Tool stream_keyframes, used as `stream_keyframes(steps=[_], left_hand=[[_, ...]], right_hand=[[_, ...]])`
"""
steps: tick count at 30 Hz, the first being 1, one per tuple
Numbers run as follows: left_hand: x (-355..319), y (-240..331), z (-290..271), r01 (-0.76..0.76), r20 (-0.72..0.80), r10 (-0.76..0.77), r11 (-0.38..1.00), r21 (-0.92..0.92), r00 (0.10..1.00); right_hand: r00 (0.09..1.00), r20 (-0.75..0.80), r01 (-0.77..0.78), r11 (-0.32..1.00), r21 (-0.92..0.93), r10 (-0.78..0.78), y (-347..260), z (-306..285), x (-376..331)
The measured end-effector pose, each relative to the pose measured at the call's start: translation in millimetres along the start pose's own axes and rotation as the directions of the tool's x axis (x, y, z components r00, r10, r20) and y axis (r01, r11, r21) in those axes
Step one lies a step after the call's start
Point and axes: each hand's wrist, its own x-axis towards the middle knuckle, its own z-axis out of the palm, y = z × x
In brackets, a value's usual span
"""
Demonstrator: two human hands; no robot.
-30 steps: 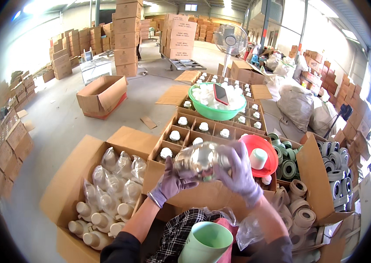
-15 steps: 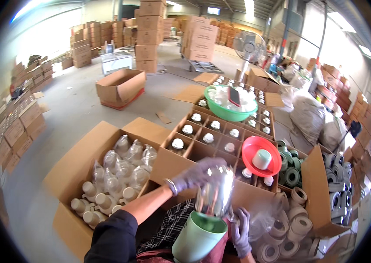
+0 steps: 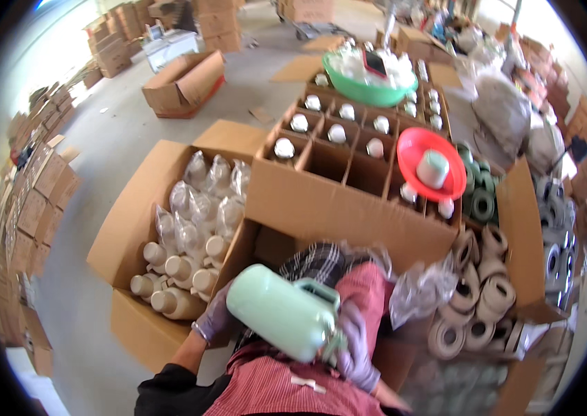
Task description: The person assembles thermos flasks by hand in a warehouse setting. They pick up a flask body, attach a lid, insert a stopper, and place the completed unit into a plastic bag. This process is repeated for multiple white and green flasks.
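Observation:
A mint-green thermos jug with a side handle lies tilted across my lap. My left hand, in a grey-purple glove, is closed round its left end, the fingers partly hidden behind it. At the other end my right hand, gloved alike, is closed on a small darker green part there. The shape of that part is hard to make out. The silver liner is out of sight; whether it sits inside the jug cannot be seen.
On my left an open carton holds several bagged cream jugs. Ahead, a divided carton holds silver liners with white tops. A red bowl and a green basin rest on top. Beige rings lie at right beside a clear plastic bag.
The silver liner that my left hand held over the jug's mouth has gone from sight. The jug has tipped from upright to sideways, and my left hand has moved down to its left end.

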Motion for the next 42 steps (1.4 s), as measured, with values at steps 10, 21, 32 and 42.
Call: stream_keyframes(steps=[10, 21, 32, 42], left_hand=[[52.5, -49.2, -25.2, -0.272, 0.579, -0.040, 0.855, 0.441, 0.814], [59.2, 58.7, 83.5, -0.334, 0.427, 0.178, 0.885, 0.324, 0.887], [80.1, 18.6, 73.0, -0.382, 0.185, 0.337, 0.760, 0.526, 0.923], [180.2, 163.6, 57.4, -0.463, 0.526, 0.132, 0.678, 0.570, 0.840]], right_hand=[[0.935, 0.218, 0.212, 0.932, 0.296, -0.281, 8.1, -23.4, 120.7], [0.977, -0.189, 0.132, 0.970, 0.205, -0.093, -38.2, -24.7, 156.7], [0.981, -0.168, 0.130, 0.967, 0.218, -0.094, -32.1, -51.3, 144.7], [0.843, 0.033, -0.538, 0.843, 0.025, 0.537, -3.4, -24.3, 10.8]])
